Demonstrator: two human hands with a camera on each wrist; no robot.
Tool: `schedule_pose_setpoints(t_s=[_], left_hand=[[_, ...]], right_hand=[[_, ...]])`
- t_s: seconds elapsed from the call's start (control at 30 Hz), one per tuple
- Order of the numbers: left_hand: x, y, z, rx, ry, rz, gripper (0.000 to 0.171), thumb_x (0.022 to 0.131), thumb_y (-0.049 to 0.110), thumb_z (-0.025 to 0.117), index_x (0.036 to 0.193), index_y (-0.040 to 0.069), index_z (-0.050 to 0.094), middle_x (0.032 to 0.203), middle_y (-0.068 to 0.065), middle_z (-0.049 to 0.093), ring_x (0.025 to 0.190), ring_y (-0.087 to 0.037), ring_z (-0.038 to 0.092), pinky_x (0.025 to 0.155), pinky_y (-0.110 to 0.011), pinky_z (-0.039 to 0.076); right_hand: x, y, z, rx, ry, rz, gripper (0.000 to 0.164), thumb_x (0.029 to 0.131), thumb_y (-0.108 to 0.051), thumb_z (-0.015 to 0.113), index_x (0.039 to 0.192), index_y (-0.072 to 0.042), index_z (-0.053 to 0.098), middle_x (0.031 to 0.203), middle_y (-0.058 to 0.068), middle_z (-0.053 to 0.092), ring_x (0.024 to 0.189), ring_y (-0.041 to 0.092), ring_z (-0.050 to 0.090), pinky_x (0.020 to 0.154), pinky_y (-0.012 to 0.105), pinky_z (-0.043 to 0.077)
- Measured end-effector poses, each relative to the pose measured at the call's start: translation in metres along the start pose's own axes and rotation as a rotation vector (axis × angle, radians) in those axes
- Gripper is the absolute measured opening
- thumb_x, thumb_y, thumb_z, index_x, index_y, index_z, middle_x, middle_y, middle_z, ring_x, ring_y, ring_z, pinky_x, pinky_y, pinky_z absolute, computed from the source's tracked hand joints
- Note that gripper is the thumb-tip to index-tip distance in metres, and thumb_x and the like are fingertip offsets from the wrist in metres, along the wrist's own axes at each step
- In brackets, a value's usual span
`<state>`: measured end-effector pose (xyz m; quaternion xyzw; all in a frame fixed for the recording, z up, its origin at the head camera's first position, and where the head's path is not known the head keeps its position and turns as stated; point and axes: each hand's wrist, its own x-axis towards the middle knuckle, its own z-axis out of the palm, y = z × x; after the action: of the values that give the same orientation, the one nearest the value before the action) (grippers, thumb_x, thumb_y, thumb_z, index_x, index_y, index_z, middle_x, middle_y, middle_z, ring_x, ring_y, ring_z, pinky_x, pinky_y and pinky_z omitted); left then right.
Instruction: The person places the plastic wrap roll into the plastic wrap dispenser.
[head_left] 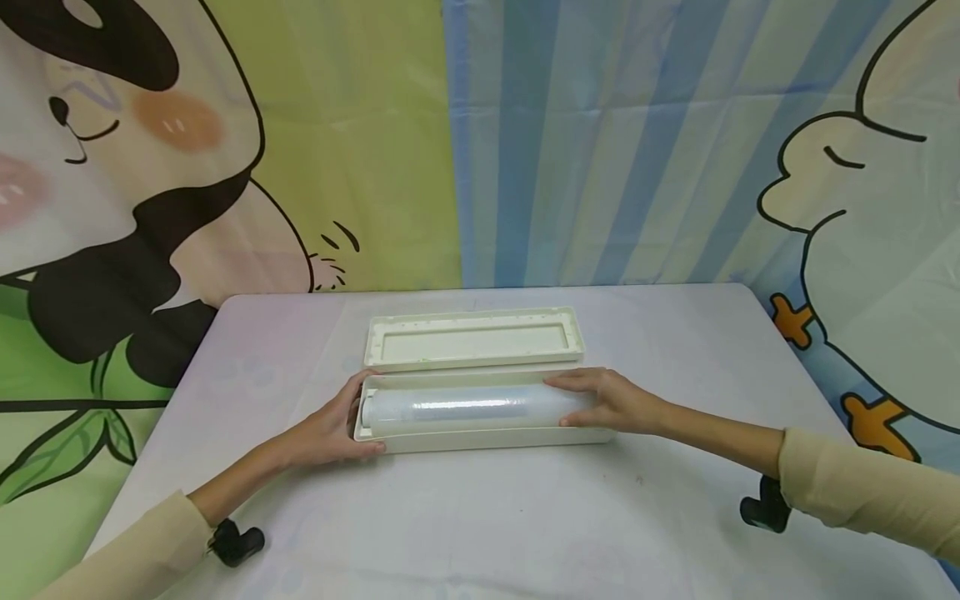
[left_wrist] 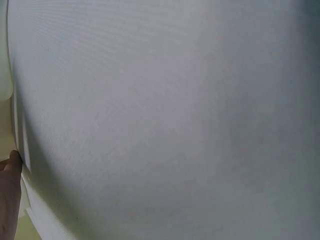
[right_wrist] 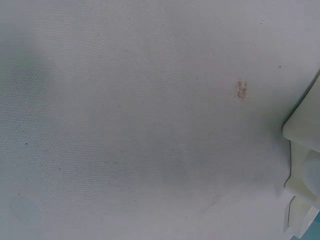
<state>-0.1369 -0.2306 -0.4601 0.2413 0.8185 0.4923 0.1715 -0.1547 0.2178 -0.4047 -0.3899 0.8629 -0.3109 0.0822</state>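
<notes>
A long white box point(head_left: 495, 439) lies lengthwise on the table with its top off. Inside it rests a roll of cling film point(head_left: 461, 406), clear and shiny. My left hand point(head_left: 326, 427) grips the box's left end, thumb at the front wall and fingers behind. At the other end, my right hand point(head_left: 622, 404) holds the roll's right end between thumb and fingers. In the left wrist view only part of the left hand point(left_wrist: 9, 197) shows, at the left edge. The right wrist view catches the box's end point(right_wrist: 302, 125), without the right hand.
Just behind the box lies its white lid point(head_left: 476, 342), a shallow rectangle with a raised rim. A pale cloth covers the table point(head_left: 480, 517). A printed curtain point(head_left: 600, 150) hangs behind the far edge. A small brownish mark point(right_wrist: 241, 89) is on the cloth.
</notes>
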Motion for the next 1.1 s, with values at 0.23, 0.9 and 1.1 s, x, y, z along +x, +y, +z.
schedule_pose_setpoints(t_s=[0.23,0.9,1.1], left_hand=[[0.000,-0.001,0.001,0.003,0.009,0.003,0.101,0.076,0.023,0.084,0.149,0.018,0.014,0.140,-0.006,0.036,0.117,-0.019,0.049,0.091,-0.018,0.046],[0.030,0.002,-0.086,0.115,0.107,0.022,0.081,0.093,0.008,0.064,0.155,0.012,0.013,0.156,-0.019,0.028,0.142,-0.041,0.030,0.111,-0.052,0.033],[0.043,-0.005,-0.081,0.081,0.122,-0.022,0.084,0.091,0.017,0.068,0.155,0.012,0.013,0.157,-0.019,0.025,0.143,-0.041,0.029,0.112,-0.057,0.031]], right_hand=[[-0.001,0.001,0.003,-0.083,0.026,0.006,0.060,0.079,-0.022,0.080,0.132,-0.003,0.059,0.131,0.017,0.062,0.119,0.035,0.060,0.093,0.047,0.053],[0.013,0.045,-0.052,0.027,0.242,0.252,0.072,0.085,-0.024,0.074,0.145,-0.003,0.040,0.147,0.017,0.046,0.134,0.034,0.046,0.109,0.044,0.040],[0.024,0.067,-0.048,0.091,0.194,0.293,0.075,0.086,-0.026,0.074,0.148,-0.004,0.036,0.151,0.018,0.041,0.138,0.035,0.042,0.112,0.046,0.037]])
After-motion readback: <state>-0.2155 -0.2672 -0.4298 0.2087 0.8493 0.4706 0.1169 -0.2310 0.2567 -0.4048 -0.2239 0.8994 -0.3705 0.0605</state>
